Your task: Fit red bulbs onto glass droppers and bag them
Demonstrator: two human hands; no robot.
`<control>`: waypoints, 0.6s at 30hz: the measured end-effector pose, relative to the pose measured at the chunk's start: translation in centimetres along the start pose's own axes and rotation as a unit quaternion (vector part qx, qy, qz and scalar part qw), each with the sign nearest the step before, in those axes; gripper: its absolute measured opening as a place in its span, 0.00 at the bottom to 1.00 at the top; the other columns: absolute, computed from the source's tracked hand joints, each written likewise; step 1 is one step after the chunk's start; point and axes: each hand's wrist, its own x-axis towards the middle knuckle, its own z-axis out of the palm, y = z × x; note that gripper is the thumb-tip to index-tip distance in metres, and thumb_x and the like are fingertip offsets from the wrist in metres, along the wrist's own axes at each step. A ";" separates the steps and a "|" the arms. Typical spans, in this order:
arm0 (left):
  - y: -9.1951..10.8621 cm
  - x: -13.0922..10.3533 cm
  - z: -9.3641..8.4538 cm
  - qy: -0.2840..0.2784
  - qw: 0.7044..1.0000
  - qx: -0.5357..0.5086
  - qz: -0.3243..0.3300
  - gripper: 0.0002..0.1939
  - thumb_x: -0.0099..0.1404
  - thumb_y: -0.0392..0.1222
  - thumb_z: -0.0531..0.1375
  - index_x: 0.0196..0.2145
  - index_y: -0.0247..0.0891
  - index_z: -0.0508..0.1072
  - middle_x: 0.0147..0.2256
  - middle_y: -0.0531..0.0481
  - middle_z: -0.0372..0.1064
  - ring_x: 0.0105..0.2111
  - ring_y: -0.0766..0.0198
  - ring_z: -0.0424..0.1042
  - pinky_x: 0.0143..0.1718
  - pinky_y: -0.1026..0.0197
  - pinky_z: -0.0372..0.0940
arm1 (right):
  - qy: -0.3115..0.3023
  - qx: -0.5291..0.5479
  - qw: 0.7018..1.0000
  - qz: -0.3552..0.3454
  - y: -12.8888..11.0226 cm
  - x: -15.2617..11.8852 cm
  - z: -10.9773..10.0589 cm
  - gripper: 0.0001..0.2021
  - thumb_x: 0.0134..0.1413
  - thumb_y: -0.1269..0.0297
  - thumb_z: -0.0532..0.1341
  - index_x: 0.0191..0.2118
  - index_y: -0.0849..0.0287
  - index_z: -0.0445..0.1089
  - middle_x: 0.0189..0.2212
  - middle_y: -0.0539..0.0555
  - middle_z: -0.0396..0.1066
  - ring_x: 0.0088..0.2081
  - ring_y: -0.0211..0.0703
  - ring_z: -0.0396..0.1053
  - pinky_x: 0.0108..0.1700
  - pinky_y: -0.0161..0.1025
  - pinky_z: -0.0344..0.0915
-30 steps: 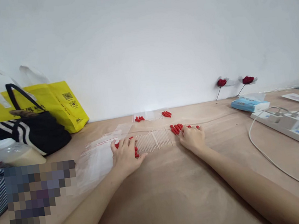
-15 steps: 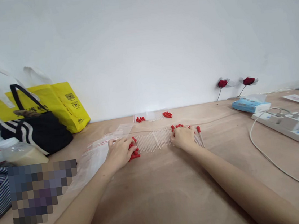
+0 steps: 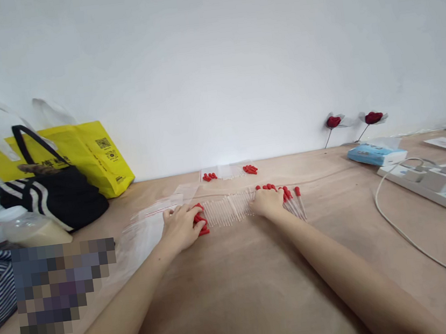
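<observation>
Red bulbs (image 3: 203, 232): a small cluster at the left end of the row, partly covered by our left hand, so we cannot count them.
Left hand (image 3: 181, 225): palm down, fingers bent over that cluster; we cannot tell whether it grips any bulb.
Tubes (image 3: 230, 209): thin and pale, lying side by side on the worktop (image 3: 231, 296), between our two hands.
Right hand (image 3: 268, 202): palm down at the right end of the tubes, fingers curled beneath and hidden from us; we cannot tell what, if anything, they hold.
Droppers (image 3: 298, 193): red-topped with clear stems pointing towards us, spread just right of our right hand; more red tops show beyond its knuckles.
Clear bags (image 3: 150, 233): flat and overlapping, with red lines, beside and partly beyond our left hand.
Packet (image 3: 227, 171): clear, near the wall, with red bulbs towards each end and pale tubes between.
Left side: we have a yellow bag (image 3: 104, 160), a black bag (image 3: 68, 199) before it and a bottle (image 3: 38, 230).
Right side: two roses (image 3: 333, 121) lean at the wall; tissues (image 3: 376, 153) sit near a power strip (image 3: 407, 181).
</observation>
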 end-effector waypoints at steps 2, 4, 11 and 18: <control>0.0 0.0 0.3 -0.001 1.000 0.020 0.019 0.12 0.59 0.42 0.50 0.36 0.43 0.72 0.36 0.45 0.68 0.39 0.53 0.64 0.40 0.47 0.50 | -0.001 0.002 1.000 -0.002 0.0 0.0 0.1 0.12 0.45 0.64 0.53 0.33 0.61 0.72 0.33 0.63 0.71 0.39 0.52 0.67 0.42 0.49 0.49; 0.0 0.0 0.6 0.001 0.998 0.044 0.035 0.13 0.60 0.39 0.48 0.34 0.44 0.73 0.35 0.45 0.67 0.38 0.54 0.64 0.40 0.48 0.50 | -0.001 0.003 1.000 -0.006 -0.1 0.0 0.1 0.13 0.45 0.63 0.53 0.33 0.62 0.72 0.33 0.63 0.71 0.38 0.53 0.67 0.42 0.50 0.49; 0.1 -0.1 1.0 0.027 0.996 0.072 0.049 0.10 0.60 0.38 0.49 0.31 0.40 0.71 0.34 0.44 0.66 0.38 0.53 0.63 0.42 0.47 0.49 | 0.028 0.008 0.998 -0.060 0.0 -0.9 -1.1 0.14 0.49 0.64 0.51 0.36 0.67 0.69 0.37 0.67 0.69 0.41 0.57 0.64 0.40 0.48 0.51; 2.0 -0.2 -0.2 0.071 0.993 -0.092 0.035 0.09 0.62 0.37 0.49 0.31 0.41 0.68 0.35 0.49 0.68 0.38 0.58 0.64 0.40 0.53 0.50 | 0.081 0.051 0.977 -0.192 2.9 -4.7 -0.8 0.09 0.55 0.65 0.48 0.34 0.63 0.62 0.28 0.57 0.70 0.32 0.45 0.66 0.38 0.40 0.49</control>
